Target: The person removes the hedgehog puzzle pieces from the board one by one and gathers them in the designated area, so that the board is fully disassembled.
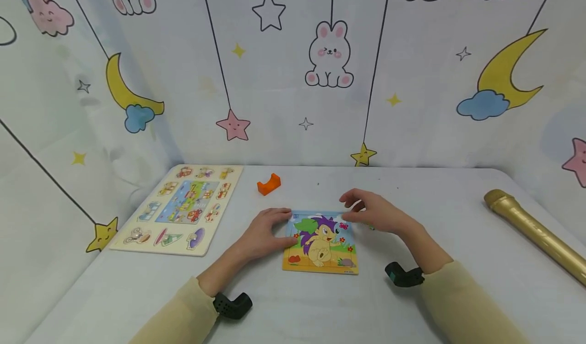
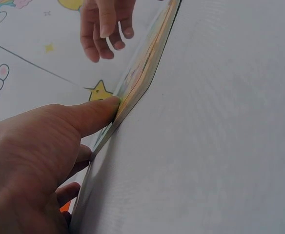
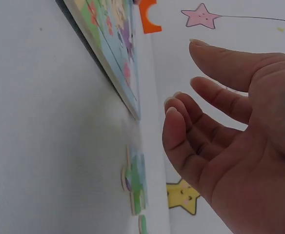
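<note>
The fingers of the left hand (image 1: 262, 234) rest loosely at the far left corner of a picture puzzle (image 1: 321, 247), the thumb stretched straight over its left edge and touching it rather than wrapped round. The right hand (image 1: 377, 212) has its fingers relaxed and slightly bent, holding nothing; from the right wrist I can see them apart from the puzzle, near its far right corner.

The puzzle lies flat on the white table (image 1: 297, 303), between the hands. It's a bright thing: a cream-bellied hedgehog with purple spines and a big green leaf shape at its back, red flowers around it, blue sky above and yellow ground below. A line runs inside its border. The tiny print at the lower right is too small for me to read.

From the head, the right hand hides part of the far right corner and nearly all of some small green and blue pieces (image 3: 136, 180), which the right wrist shows just past that corner, edge-on, their pictures hard to make out. Beyond the puzzle sits an orange notched block (image 1: 269, 184); off left, a pale pegboard (image 1: 183, 227). A gold microphone (image 1: 540, 238) at the right is cut off by the view's edge.
</note>
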Available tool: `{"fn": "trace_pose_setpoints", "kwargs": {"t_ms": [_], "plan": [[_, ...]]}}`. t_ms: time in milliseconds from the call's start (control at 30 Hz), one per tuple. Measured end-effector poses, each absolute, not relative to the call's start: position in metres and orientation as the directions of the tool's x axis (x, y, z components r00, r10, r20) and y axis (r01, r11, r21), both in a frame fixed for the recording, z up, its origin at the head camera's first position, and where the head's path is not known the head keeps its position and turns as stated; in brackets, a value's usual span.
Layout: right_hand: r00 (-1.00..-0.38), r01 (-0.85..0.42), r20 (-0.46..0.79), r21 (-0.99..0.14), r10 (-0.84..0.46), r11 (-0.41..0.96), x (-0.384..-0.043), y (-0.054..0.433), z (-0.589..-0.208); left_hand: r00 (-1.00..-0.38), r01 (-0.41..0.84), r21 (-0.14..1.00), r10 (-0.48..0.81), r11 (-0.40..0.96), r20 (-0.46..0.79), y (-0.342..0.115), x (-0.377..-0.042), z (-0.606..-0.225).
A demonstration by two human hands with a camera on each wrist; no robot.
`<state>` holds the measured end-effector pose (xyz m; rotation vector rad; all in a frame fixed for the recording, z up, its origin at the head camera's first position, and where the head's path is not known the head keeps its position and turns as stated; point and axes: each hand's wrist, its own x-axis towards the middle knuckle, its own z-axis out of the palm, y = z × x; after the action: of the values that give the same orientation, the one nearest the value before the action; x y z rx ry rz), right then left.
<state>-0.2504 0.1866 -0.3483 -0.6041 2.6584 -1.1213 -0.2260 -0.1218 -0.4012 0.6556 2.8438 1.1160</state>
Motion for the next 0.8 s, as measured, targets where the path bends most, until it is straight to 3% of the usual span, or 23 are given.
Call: {"fn": "trace_pose_setpoints", "kwargs": {"t_ms": [400,800], "plan": [[-0.881,-0.288,-0.067,-0.709,-0.468,0.644,-0.246,0.173,-0.364,-0.912,0.377,0.648,0.386,0.662,0.136,-0.121,-0.225,-0.401],[-0.891,-0.314,-0.087,-0.591,-0.446,0.743,-0.242,0.162,-0.364,-0.914,0.373,0.648,0.381,0.664,0.136,-0.122,-0.225,-0.400]]}}
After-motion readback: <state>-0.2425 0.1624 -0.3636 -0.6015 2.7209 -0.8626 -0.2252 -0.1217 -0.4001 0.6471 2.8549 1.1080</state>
